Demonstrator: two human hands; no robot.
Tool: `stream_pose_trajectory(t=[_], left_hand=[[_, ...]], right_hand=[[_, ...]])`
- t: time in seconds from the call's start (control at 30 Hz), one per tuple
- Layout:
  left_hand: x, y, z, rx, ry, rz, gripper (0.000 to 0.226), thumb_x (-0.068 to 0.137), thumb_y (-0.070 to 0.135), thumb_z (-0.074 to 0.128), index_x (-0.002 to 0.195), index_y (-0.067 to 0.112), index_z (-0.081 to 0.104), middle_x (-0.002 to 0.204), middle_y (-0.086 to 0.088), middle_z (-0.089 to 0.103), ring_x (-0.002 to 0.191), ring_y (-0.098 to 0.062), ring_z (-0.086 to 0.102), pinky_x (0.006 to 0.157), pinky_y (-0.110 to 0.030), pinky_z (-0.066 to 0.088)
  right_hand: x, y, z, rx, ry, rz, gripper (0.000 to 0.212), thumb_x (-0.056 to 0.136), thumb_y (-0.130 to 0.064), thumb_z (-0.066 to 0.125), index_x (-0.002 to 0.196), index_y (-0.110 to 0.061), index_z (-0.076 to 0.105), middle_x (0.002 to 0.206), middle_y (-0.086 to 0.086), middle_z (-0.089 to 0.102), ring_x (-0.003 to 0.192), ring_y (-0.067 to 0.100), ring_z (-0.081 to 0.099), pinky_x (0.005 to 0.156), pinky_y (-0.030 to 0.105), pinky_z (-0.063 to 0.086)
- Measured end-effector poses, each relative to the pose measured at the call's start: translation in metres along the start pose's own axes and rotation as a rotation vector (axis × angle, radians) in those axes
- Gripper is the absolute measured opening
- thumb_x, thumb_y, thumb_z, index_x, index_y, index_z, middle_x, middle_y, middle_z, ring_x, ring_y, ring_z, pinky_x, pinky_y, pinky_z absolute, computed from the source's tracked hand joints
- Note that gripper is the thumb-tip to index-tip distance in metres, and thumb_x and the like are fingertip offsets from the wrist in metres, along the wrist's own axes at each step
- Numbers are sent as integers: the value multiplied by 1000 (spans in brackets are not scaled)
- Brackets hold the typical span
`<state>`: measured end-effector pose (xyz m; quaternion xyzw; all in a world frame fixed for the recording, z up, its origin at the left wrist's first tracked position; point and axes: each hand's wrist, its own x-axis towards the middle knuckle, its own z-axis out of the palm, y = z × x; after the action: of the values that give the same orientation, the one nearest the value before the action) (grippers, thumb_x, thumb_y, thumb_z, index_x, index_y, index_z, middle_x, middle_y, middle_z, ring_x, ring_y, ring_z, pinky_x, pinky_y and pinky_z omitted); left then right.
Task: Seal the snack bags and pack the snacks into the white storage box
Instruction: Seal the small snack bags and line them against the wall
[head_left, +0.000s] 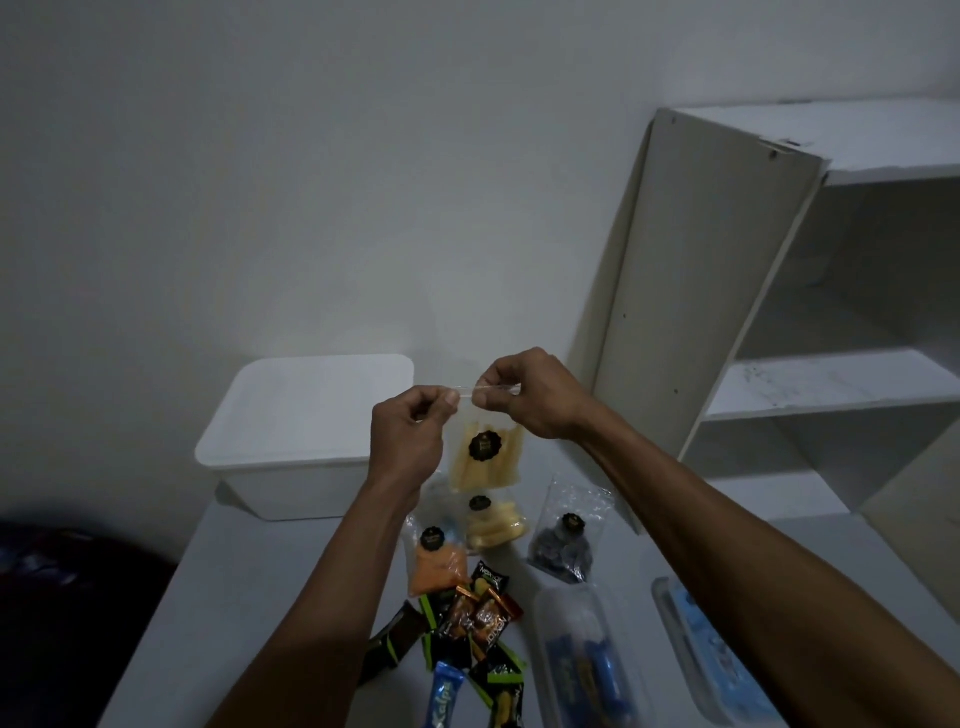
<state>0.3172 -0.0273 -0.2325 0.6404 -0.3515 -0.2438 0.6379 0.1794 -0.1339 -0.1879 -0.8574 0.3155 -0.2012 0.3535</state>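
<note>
Dim bench (291, 561): left hand (410, 436) and right hand (524, 397) pinch yellow snack bag (485, 457) top between them, bag hanging below, white storage box (301, 431) behind

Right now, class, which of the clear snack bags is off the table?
The bag of yellow sticks: the left hand and right hand pinch its top edge, while the others lie flat.

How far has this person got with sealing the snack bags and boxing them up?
Nothing looks packed: the white storage box has its lid on. In hand: the left hand and right hand pinch the top strip of a clear bag of yellow sticks, apparently sealing it. Left on the white table: three more clear bags, orange, pale yellow and dark, plus loose wrapped snack bars.
</note>
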Motion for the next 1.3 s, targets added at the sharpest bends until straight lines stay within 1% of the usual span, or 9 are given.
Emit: stream_pose_trajectory(t=[0.2,0.37,0.53,0.63,0.77,0.97,1.07,1.2,1.3], left_hand=[[0,2,-2,-5,-6,-3,4,89,16,69,87,16,72,81,1,71,81,-10,66,74,-16,48],[3,1,-7,-18,8,-7,5,89,16,69,85,18,72,81,1,72,80,-10,66,74,-17,48],[2,0,-7,-21,6,-30,4,89,17,69,86,17,72,81,1,71,79,-8,65,73,-16,47],[3,-2,-10,-34,27,-44,4,89,17,69,89,16,73,81,2,71,78,-7,64,70,-15,46],[3,-4,-11,-18,11,-45,3,89,17,70,87,17,73,81,1,72,78,-7,65,71,-13,47],[6,-7,-13,-17,30,-42,4,89,16,69,87,16,72,80,2,71,77,-7,64,67,-9,47],[6,-8,-12,-19,33,-52,4,89,17,69,87,16,72,79,2,70,77,-8,64,69,-13,46],[8,-8,-14,-34,47,-58,4,89,17,69,88,15,72,80,0,70,78,-10,63,71,-16,46],[9,-8,-15,-22,41,-49,4,89,17,69,89,14,72,80,1,70,78,-10,63,70,-15,46]], right_hand=[[-1,1,-2,6,19,14,9,88,-25,73,87,-17,73,86,-5,72,85,8,65,71,20,48],[0,8,-1,156,39,84,9,85,-22,77,86,-12,75,81,-3,74,80,11,69,82,35,58],[-1,12,4,165,73,95,8,84,-23,77,85,-15,75,82,-3,74,82,10,70,79,32,58],[-4,14,4,258,76,136,12,84,-21,78,87,-10,75,76,-6,71,66,-3,63,66,21,52],[-5,20,5,273,91,149,9,83,-21,78,81,-14,73,84,1,74,78,9,67,76,28,57],[-7,21,3,355,88,194,13,83,-21,78,74,-18,69,82,2,70,63,-1,57,52,8,43],[-7,22,4,347,116,182,12,81,-21,79,75,-17,70,80,2,70,60,-5,57,53,9,44],[-8,24,2,409,112,206,9,80,-22,80,77,-18,73,82,4,72,73,8,61,59,20,50],[-8,24,2,412,126,207,11,80,-20,80,73,-19,72,80,2,72,73,8,62,59,18,48]])
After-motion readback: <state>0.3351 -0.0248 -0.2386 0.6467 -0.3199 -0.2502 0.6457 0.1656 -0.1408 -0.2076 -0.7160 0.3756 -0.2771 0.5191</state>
